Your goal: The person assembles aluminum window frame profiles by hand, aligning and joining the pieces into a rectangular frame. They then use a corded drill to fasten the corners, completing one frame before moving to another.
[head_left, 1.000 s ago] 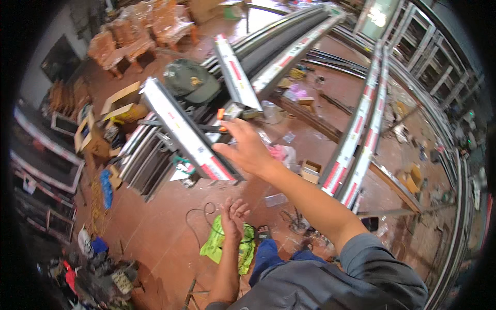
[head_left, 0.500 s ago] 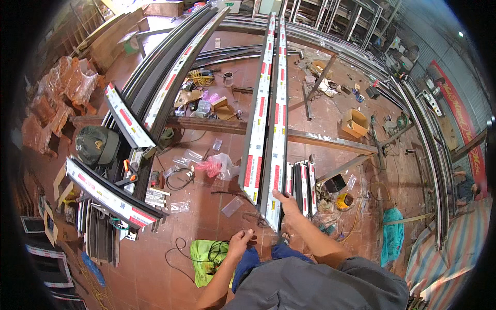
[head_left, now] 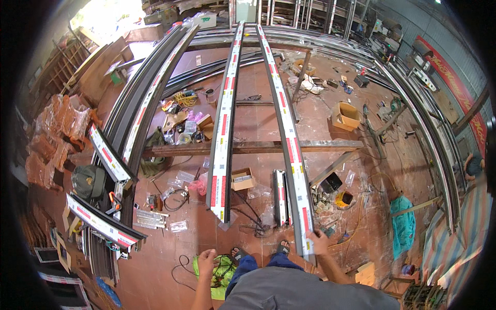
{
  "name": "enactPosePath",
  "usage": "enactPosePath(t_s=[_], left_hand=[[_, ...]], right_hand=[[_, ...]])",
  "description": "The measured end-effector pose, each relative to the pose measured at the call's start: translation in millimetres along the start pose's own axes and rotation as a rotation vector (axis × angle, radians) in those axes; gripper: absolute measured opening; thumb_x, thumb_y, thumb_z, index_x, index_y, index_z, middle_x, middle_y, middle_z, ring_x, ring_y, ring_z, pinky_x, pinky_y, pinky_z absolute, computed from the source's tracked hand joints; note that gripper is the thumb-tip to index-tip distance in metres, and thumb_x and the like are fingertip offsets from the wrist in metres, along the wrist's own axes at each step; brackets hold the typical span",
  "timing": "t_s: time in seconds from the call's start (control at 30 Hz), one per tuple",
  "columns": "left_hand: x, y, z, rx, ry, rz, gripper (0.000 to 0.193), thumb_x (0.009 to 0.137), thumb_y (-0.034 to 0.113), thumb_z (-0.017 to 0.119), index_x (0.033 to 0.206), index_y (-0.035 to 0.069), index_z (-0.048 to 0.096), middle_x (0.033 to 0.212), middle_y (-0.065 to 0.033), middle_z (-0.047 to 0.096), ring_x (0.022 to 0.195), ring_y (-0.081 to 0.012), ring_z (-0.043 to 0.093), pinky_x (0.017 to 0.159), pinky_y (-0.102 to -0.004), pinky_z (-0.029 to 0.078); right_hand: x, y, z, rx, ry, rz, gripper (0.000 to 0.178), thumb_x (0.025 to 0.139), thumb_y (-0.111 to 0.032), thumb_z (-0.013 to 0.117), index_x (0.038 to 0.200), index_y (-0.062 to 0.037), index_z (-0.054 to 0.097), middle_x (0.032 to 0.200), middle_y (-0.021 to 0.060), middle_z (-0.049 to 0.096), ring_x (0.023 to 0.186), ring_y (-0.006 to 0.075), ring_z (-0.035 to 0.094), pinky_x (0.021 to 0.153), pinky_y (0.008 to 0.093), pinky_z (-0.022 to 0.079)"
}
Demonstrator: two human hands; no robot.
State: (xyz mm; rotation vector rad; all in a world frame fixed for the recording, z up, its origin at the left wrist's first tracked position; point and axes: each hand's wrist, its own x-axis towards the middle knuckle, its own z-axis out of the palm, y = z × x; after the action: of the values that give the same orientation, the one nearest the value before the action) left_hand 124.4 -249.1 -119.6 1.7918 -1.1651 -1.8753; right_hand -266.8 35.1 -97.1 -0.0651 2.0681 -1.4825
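Across the brown metal frame [head_left: 330, 146] stretch two long bars, the left bar [head_left: 225, 129] and right bar [head_left: 292, 150], well apart. Beyond the left hand [head_left: 207, 258] shows a lime-green bag [head_left: 222, 279]. The right hand [head_left: 319, 242] holds the right bar's near end; the left's fingers curl, its grip too small to tell.

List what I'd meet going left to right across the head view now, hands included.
Dark green cap → left hand → open cardboard box → long white-faced profile → right hand at its near end → teal bag → striped sheet.
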Motion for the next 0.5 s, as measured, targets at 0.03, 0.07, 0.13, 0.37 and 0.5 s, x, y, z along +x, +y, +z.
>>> enactPosePath(t_s=[0.03, 0.07, 0.13, 0.37, 0.5], left_hand=[[3.0, 7.0, -5.8, 0.006, 0.045, 0.010, 0.040, 0.102, 0.034, 0.071, 0.123, 0.001, 0.066, 0.095, -0.0072, 0.070, 0.078, -0.0167, 0.071, 0.062, -0.0303, 0.056], [11.1, 17.1, -9.3, 0.002, 0.078, 0.063, 0.043, 0.101, 0.033, 0.072, 0.126, -0.001, 0.065, 0.096, -0.0078, 0.070, 0.079, -0.0180, 0.072, 0.064, -0.0313, 0.056], [20.2, 57.8, -10.2, -0.021, 0.143, 0.173, 0.049, 0.099, 0.032, 0.075, 0.131, -0.003, 0.062, 0.098, -0.0089, 0.070, 0.081, -0.0208, 0.072, 0.069, -0.0334, 0.058], [34.8, 238.6, 78.7, 0.726, 0.273, 0.864, 0.086, 0.085, 0.041, 0.085, 0.149, -0.003, 0.050, 0.138, -0.0306, 0.061, 0.129, -0.0433, 0.060, 0.108, -0.0495, 0.048], [42.7, 278.7, 167.5, 1.118, 0.368, 0.720, 0.111, 0.078, 0.046, 0.089, 0.163, 0.004, 0.032, 0.147, -0.0359, 0.049, 0.129, -0.0504, 0.057, 0.108, -0.0521, 0.048]], right_hand=[[-13.9, -6.0, 14.0, 0.130, 0.000, -0.012, 0.048, 0.089, -0.033, 0.085, 0.114, 0.0063, 0.073, 0.101, 0.0108, 0.076, 0.085, 0.0165, 0.070, 0.077, 0.0319, 0.056], [-16.3, -3.8, 24.3, 0.121, 0.021, 0.000, 0.048, 0.088, -0.032, 0.086, 0.115, 0.0059, 0.073, 0.101, 0.0107, 0.076, 0.085, 0.0163, 0.070, 0.077, 0.0317, 0.055], [-20.0, -15.4, 39.6, 0.149, 0.020, 0.011, 0.051, 0.086, -0.034, 0.087, 0.116, 0.0045, 0.073, 0.102, 0.0117, 0.077, 0.087, 0.0177, 0.070, 0.080, 0.0329, 0.055], [86.3, -70.2, -9.3, 0.122, -0.033, -0.043, 0.047, 0.089, -0.040, 0.084, 0.109, 0.0012, 0.075, 0.095, 0.0080, 0.075, 0.082, 0.0155, 0.067, 0.078, 0.0323, 0.053], [119.3, -111.4, -59.6, 0.064, 0.012, -0.017, 0.056, 0.088, -0.042, 0.083, 0.119, 0.0031, 0.070, 0.110, 0.0153, 0.075, 0.095, 0.0215, 0.070, 0.087, 0.0359, 0.054]])
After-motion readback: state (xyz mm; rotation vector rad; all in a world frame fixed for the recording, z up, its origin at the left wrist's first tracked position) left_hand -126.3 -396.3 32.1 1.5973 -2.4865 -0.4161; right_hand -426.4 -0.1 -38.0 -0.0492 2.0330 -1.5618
